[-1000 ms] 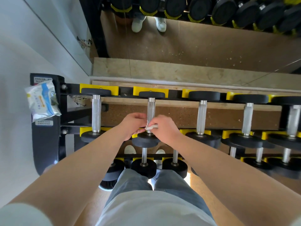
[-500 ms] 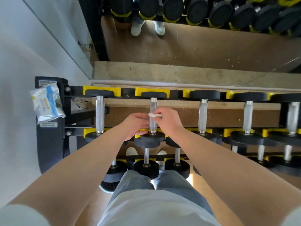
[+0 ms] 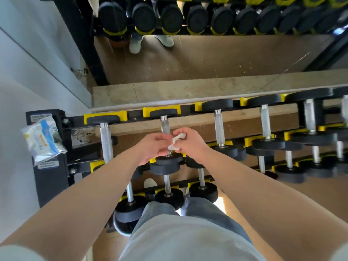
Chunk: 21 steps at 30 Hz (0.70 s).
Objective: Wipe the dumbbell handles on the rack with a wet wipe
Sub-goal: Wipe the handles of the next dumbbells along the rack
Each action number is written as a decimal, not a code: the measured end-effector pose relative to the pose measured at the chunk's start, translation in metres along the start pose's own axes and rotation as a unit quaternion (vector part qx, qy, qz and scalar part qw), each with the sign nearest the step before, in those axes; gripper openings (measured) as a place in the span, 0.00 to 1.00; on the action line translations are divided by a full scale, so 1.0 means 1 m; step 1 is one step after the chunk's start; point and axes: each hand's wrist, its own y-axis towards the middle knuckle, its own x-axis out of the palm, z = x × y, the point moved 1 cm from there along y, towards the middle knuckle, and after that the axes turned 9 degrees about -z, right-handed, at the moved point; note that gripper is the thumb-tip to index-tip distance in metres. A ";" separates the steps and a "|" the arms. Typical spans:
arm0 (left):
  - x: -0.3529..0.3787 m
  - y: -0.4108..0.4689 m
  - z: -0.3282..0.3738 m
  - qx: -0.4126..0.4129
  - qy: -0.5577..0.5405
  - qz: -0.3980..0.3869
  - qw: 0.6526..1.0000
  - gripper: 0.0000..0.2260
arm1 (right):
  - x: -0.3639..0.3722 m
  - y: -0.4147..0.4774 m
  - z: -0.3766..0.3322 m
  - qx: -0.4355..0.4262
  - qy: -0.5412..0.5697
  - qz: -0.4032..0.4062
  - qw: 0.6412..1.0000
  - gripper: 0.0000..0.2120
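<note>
The white, crumpled wet wipe (image 3: 176,140) hangs twisted between left hand (image 3: 151,147) and right hand (image 3: 191,143), both grips clamped on it, over the silver dumbbell handle (image 3: 165,125); neighbouring handles (image 3: 219,127) stand well apart.

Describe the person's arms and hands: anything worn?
Left hand and right hand are bare: no gloves, rings or watch show. Left arm and right arm are uncovered up to plain pale grey short sleeves, left sleeve and right sleeve, at the bottom corners.
</note>
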 end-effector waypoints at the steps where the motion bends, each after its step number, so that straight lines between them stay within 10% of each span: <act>1: 0.004 0.002 0.003 0.005 0.005 -0.004 1.000 0.10 | -0.005 -0.002 0.001 0.003 0.037 0.008 0.999 0.16; 12: 0.099 0.051 0.031 0.036 0.098 0.057 0.993 0.08 | -0.098 -0.019 0.040 0.013 0.356 0.014 0.934 0.11; 21: 0.202 0.092 0.043 0.059 -0.038 0.089 0.994 0.07 | -0.198 -0.028 0.085 0.014 0.259 0.020 0.965 0.04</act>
